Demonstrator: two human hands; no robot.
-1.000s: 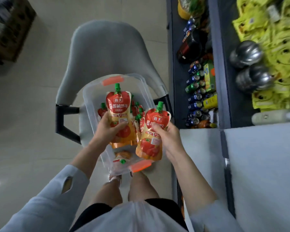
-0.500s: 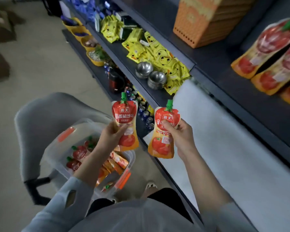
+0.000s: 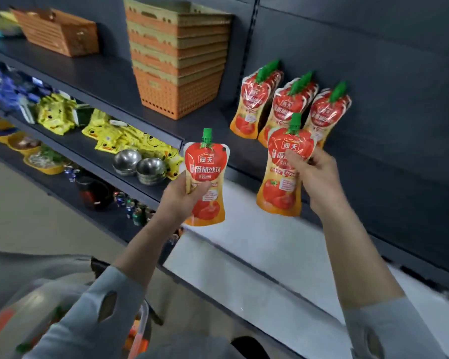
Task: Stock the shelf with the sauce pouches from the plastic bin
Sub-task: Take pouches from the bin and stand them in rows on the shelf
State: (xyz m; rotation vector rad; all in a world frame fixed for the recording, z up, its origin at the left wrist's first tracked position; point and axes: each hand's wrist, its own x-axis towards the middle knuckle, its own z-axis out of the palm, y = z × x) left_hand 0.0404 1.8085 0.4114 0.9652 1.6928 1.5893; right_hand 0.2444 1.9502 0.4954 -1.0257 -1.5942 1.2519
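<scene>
A dark grey shelf [image 3: 101, 81] with a matching back panel [image 3: 373, 53] fills the right side. A stack of orange baskets [image 3: 176, 73] stands on its upper board, and a single orange basket [image 3: 60, 32] sits left of the stack. Below the stack, the next board carries yellow packets [image 3: 114, 130] and steel bowls [image 3: 140, 167], with small cans [image 3: 135, 208] lower still. A pale, smooth floor [image 3: 24, 216] spreads below and left of the stack, with a grey chair [image 3: 16, 265] on it. The light is soft and even.

"海天" and "番茄沙司" on left pouch [image 3: 205, 165]; "海天" on right pouch [image 3: 290, 145]
</scene>
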